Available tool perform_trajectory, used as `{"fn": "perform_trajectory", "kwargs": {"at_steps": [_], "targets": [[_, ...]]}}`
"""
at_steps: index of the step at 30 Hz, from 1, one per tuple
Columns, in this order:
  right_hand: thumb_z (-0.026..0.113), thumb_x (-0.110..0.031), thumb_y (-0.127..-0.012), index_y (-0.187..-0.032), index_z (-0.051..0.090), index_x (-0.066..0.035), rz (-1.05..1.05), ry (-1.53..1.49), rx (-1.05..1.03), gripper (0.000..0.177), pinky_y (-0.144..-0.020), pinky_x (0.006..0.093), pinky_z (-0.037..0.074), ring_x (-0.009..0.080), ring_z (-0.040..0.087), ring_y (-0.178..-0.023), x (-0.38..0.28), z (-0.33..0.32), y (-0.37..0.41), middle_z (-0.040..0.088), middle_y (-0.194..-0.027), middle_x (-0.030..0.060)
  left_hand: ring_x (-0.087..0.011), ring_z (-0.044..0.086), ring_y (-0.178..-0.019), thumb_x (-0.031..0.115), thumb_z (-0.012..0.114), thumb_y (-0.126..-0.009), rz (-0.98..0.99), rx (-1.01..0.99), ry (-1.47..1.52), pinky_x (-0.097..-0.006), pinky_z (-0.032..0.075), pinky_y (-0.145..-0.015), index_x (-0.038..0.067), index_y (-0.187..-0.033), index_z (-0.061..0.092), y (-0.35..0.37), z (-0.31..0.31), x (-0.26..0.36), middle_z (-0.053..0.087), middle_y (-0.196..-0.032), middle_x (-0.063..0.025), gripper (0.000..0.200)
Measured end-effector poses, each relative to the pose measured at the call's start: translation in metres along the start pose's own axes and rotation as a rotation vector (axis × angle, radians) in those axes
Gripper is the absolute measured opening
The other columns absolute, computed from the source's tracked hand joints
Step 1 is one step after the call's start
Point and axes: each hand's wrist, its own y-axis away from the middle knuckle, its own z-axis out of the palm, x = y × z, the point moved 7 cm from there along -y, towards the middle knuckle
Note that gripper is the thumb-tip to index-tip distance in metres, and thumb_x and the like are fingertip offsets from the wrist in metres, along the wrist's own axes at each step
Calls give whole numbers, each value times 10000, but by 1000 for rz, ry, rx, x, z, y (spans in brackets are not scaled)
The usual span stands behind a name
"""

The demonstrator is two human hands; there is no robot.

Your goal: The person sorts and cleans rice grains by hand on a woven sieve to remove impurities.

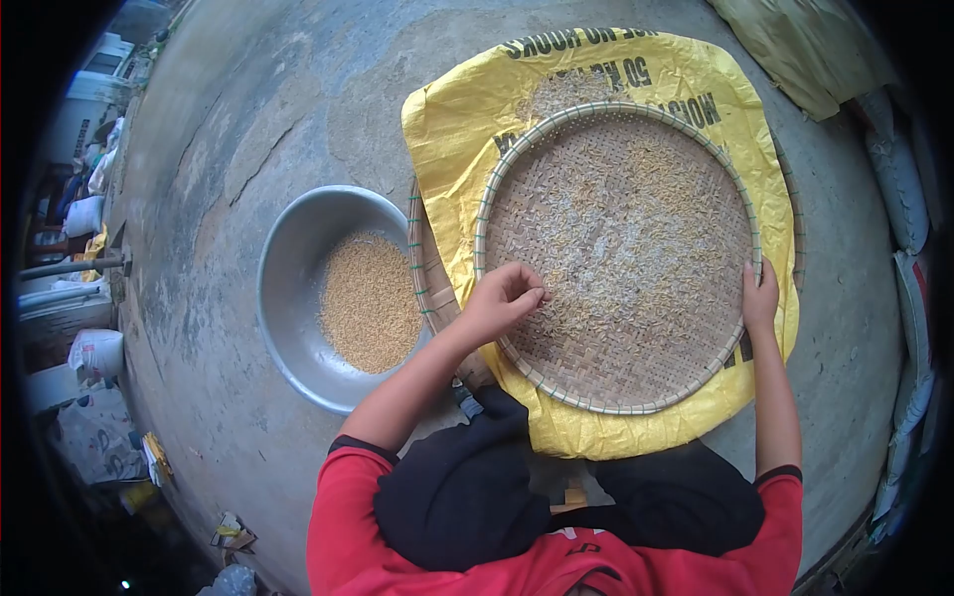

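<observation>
A round, shallow winnowing tray (636,407) of woven bamboo lies in front of me, scattered with husky, rice-like grain (616,243), whiter toward the middle. My right hand (760,296) grips its right rim, thumb over the edge. Across the left rim reaches my left hand (509,298), thumb and fingertips pinched together just above the grain; whatever is between them is too small to make out. Beneath the tray spreads a yellow woven sack (452,124) with black print. To the left, a metal basin (288,333) holds a heap of golden grain (370,308).
Another woven tray (429,273) shows partly under the yellow sack, its edge beside the basin. Filled sacks (899,199) line the right side of the concrete floor (229,248). Buckets (96,350) and plastic bags (99,432) stand along the left.
</observation>
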Motion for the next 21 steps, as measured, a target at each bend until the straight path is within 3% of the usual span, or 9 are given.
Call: {"fn": "perform_trajectory", "kwargs": {"at_steps": [3,7,9,11,14,15,16,18,21], "targets": [[529,-251,-868,-1080,534,18,-2,-11,-6,342,-794,327,428,262,573,-883,0,0,0,602,-944,159,-116,583,-825,56,574,-843,-171,25,366,-224,465,-711,23,-1009,530,5,-3,3,605,-927,-74,175],[521,-247,-877,-1082,532,27,-5,-24,-12,342,-795,319,427,246,570,-878,-5,-1,1,601,-938,151,-134,586,-831,-14,470,-813,-228,-26,654,-231,472,-698,-21,-1097,519,13,-5,8,597,-932,-95,287],[520,-244,-879,-1089,528,33,-15,-16,-13,348,-802,316,425,241,567,-886,0,0,0,598,-950,152,-169,583,-826,40,427,-814,-214,42,629,-260,474,-704,-27,-1046,534,20,-17,7,593,-940,-111,264],[518,-242,-881,-1097,524,39,-27,-12,-20,354,-810,314,423,235,565,-894,3,4,-2,595,-962,154,-182,551,-751,124,423,-833,-99,-39,905,-281,458,-672,-15,-965,543,30,-27,13,577,-872,-92,226],[515,-241,-883,-1119,513,49,-5,-37,-14,374,-835,315,415,230,554,-927,5,3,-3,584,-1007,159,-155,432,-606,321,401,-910,-6,140,905,-271,374,-577,68,-750,461,55,-70,20,438,-660,-28,305],[515,-241,-883,-1119,513,49,-6,-38,-18,374,-835,315,415,230,554,-927,5,5,-4,584,-1007,159,-152,423,-595,399,383,-922,8,299,716,-273,360,-555,100,-709,414,67,-96,19,402,-616,-15,369],[515,-241,-883,-1121,512,49,-8,-19,-12,375,-835,316,415,233,554,-928,7,5,-3,584,-1005,160,-148,439,-599,403,420,-911,6,476,480,-280,371,-571,72,-772,501,79,-134,3,449,-626,-4,368],[514,-240,-884,-1124,511,49,-4,7,-1,376,-835,318,415,236,555,-929,7,1,-3,584,-1003,161,-240,549,-804,355,535,-857,-324,795,-706,-389,430,-730,29,-857,584,108,-180,14,587,-843,-123,329],[513,-240,-884,-1128,508,47,-5,23,-2,377,-833,319,415,236,556,-926,3,2,-2,585,-996,165,-297,454,-982,305,582,-825,-117,811,-984,-410,374,-843,47,-881,599,99,-158,34,520,-1017,-150,265]]}}
